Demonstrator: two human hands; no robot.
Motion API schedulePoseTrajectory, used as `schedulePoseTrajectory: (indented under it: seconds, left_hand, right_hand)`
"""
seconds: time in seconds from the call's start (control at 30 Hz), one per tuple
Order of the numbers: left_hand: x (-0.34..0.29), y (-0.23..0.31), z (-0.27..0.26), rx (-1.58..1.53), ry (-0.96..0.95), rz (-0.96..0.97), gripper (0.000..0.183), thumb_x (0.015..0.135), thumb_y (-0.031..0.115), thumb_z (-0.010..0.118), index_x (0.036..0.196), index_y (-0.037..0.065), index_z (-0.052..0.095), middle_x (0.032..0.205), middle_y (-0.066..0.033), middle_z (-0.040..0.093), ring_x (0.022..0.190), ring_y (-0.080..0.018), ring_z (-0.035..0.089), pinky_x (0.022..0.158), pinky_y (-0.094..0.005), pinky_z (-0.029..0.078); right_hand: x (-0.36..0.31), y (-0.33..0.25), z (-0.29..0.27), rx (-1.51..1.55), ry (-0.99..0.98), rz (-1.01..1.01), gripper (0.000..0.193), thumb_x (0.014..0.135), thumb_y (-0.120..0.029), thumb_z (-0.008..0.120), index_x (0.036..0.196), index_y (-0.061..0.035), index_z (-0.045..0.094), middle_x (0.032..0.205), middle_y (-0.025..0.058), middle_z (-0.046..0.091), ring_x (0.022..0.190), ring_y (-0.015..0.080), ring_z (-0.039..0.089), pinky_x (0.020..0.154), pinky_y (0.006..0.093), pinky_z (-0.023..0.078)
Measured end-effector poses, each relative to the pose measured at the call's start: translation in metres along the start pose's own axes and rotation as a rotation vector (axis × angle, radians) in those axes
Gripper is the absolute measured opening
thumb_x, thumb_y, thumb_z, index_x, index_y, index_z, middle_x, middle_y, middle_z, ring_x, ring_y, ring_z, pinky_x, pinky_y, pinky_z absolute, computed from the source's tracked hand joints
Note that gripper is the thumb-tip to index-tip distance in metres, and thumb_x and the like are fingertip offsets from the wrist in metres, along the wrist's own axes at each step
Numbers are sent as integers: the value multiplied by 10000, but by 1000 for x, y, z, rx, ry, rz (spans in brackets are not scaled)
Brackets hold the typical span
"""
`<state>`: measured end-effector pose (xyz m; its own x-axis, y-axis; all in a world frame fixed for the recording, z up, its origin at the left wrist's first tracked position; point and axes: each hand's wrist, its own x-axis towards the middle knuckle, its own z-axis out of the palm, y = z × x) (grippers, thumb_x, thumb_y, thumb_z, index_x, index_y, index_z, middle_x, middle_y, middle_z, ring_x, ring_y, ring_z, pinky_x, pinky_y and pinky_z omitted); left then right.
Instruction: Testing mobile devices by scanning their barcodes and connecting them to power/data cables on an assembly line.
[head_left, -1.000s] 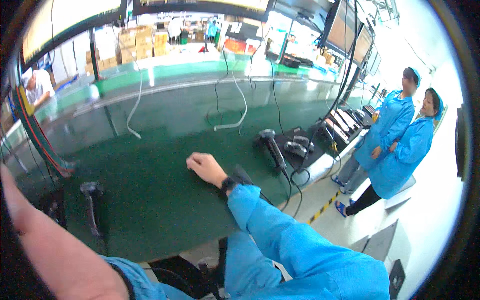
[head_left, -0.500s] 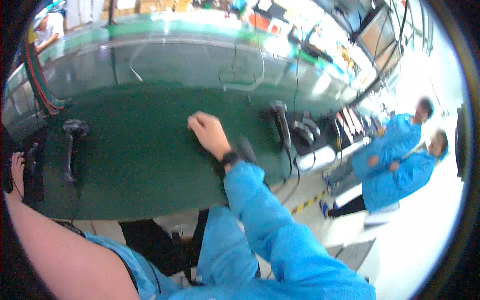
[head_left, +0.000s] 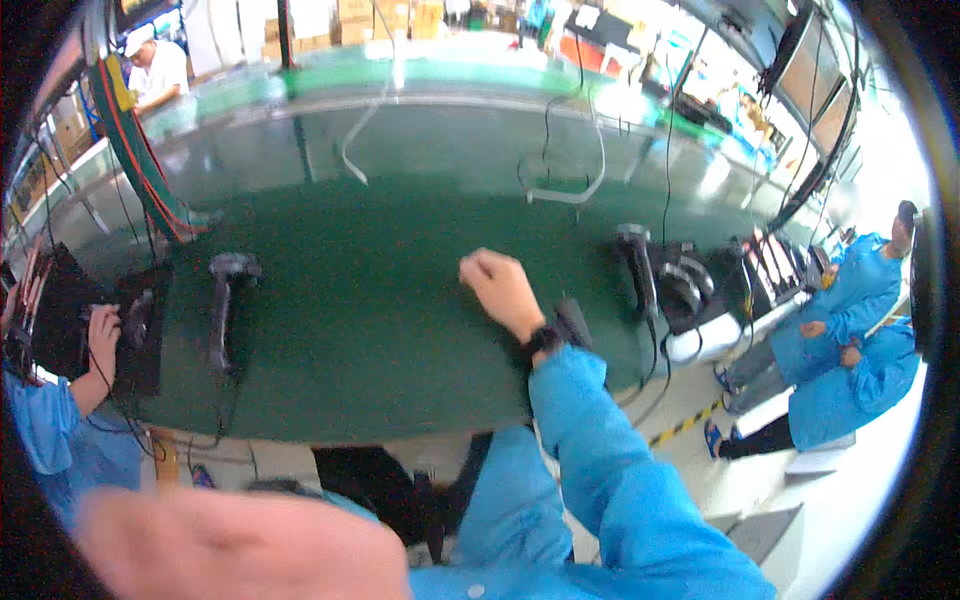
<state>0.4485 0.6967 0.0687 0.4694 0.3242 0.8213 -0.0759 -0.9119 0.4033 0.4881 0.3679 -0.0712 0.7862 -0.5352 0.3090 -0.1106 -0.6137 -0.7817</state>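
My right hand (head_left: 500, 290) rests on the green tabletop (head_left: 390, 370) with its fingers curled in, and nothing shows in it. A black watch (head_left: 545, 339) circles that wrist, above a blue sleeve. Just right of the wrist lies a small dark object (head_left: 573, 322), too blurred to name. My left hand (head_left: 250, 550) is a large smear close to the camera at the lower left edge; its fingers cannot be made out. A black handheld scanner (head_left: 224, 320) lies on the left part of the table. Another handheld scanner (head_left: 638, 268) lies to the right of my right hand.
At the left, a co-worker's hand (head_left: 103, 332) is over dark equipment. White cables (head_left: 595, 180) hang over the far side. Black devices (head_left: 690, 285) sit at the table's right end. Two people in blue coats (head_left: 845, 310) stand to the right. A person in white (head_left: 158, 75) sits far left.
The whole view has swung left, so the table and scanners appear further right. My left arm has shifted along the lower edge toward the middle. My right hand keeps its curled pose on the table.
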Motion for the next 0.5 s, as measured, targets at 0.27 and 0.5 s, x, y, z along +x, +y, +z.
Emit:
schedulePoseTrajectory:
  seconds: [0.27, 0.5]
  left_hand:
    - [70, 58, -88, -179, -255, 1267, 282, 979, 105, 503, 730, 26, 608, 619, -44, 620, 593, -173, 596, 599, -263, 534]
    - [38, 92, -79, -9, -304, 885, 288, 976, 103, 511, 718, 17, 606, 597, -47, 604, 587, -163, 597, 565, -249, 527]
  right_hand:
    - [11, -16, 1, -4, -1, -3, 272, 912, -249, 570, 828, -2, 649, 738, 148, 649, 675, 261, 629, 624, 349, 470]
    - [7, -1, 6, -4, -3, 17, 274, 913, -257, 579, 817, -9, 648, 664, 74, 589, 611, 169, 534, 577, 312, 419]
